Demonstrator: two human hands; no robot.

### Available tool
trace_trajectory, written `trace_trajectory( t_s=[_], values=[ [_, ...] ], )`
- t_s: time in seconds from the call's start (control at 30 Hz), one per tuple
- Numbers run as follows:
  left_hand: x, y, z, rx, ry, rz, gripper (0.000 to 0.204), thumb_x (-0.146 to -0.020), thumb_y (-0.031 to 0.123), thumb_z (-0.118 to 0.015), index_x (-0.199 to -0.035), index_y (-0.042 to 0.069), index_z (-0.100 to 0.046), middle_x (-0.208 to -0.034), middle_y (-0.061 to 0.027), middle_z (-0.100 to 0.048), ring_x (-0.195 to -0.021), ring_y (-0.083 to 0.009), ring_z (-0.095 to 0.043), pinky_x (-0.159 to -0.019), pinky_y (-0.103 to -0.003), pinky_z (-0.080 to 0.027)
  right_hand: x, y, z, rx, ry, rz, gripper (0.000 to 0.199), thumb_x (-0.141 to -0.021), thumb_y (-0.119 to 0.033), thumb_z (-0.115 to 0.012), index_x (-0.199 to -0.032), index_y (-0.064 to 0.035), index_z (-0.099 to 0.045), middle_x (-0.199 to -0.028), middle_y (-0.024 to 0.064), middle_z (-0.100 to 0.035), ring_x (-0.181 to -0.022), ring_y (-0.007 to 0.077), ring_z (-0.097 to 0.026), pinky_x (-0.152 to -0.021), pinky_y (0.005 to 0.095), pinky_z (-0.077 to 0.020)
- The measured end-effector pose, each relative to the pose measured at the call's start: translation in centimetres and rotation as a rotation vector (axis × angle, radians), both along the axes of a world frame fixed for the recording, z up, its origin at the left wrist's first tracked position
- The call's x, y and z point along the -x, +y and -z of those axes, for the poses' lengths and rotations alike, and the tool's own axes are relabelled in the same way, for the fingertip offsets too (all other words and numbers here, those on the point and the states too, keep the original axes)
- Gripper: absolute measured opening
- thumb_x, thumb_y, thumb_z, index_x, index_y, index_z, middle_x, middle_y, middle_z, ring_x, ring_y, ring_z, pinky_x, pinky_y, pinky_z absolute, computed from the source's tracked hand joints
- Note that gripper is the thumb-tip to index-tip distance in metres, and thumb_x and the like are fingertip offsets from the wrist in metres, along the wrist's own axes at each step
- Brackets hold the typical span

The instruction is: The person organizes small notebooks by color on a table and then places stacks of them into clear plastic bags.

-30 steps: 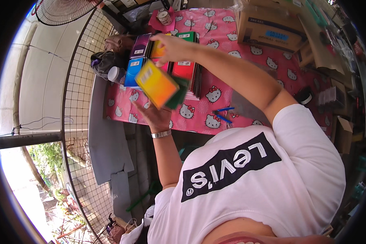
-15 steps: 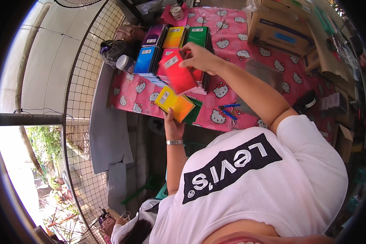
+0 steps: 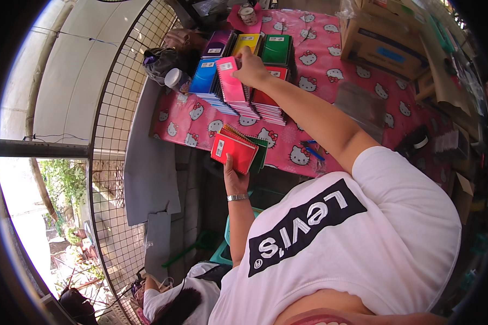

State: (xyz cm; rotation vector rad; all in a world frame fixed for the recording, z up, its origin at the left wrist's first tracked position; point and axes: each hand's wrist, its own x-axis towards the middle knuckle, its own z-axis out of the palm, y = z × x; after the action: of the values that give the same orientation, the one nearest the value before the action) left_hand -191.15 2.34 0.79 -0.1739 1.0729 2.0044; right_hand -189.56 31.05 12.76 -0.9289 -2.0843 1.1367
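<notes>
My left hand, with a watch on its wrist, holds a small stack of spiral notebooks at the table's near edge: a red one on top, green and orange ones under it. My right hand reaches far over the table and grips the top of a pink notebook, which stands tilted on the piles. Around it lie piles of blue, red, green, yellow and purple notebooks.
The table has a pink cartoon-cat cloth. Cardboard boxes stand at the back right, blue pens lie near the front edge, and a clear plastic bag is at mid right. A wire grid runs along the left. Another person crouches below.
My right hand held a red notebook over the piles; a red notebook now tops the stack in my left hand, and my right hand has reached to the pink notebook.
</notes>
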Motion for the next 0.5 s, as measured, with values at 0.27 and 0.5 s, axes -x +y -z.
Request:
trace_trajectory(
  t_s=[0.27, 0.5],
  values=[
    [2.6, 1.8, -1.4, -0.065, 0.018, -0.007, 0.049, -0.088, 0.036, -0.063, -0.123, 0.003, -0.05, -0.116, -0.0102, -0.062, -0.103, -0.0252, -0.062, -0.089, -0.042, -0.051, 1.6, 0.0, -1.4, 0.275, 0.177, -0.153, 0.046, -0.066, -0.006, -0.066, -0.109, -0.0022, -0.049, -0.099, 0.0191, -0.062, -0.09, 0.0299, -0.064, -0.073, 0.0353, -0.0518],
    [2.3, 1.5, -1.2, -0.065, 0.037, 0.0, 0.046, -0.088, 0.031, -0.063, -0.122, 0.003, -0.05, -0.117, -0.0113, -0.062, -0.104, -0.0252, -0.062, -0.09, -0.041, -0.051, -0.1, 2.2, 2.5, 0.531, 0.206, 0.163, 0.063, -0.068, -0.008, -0.074, -0.123, -0.0012, -0.044, -0.11, 0.0158, -0.057, -0.1, 0.0257, -0.059, -0.081, 0.0356, -0.0499]
  ],
)
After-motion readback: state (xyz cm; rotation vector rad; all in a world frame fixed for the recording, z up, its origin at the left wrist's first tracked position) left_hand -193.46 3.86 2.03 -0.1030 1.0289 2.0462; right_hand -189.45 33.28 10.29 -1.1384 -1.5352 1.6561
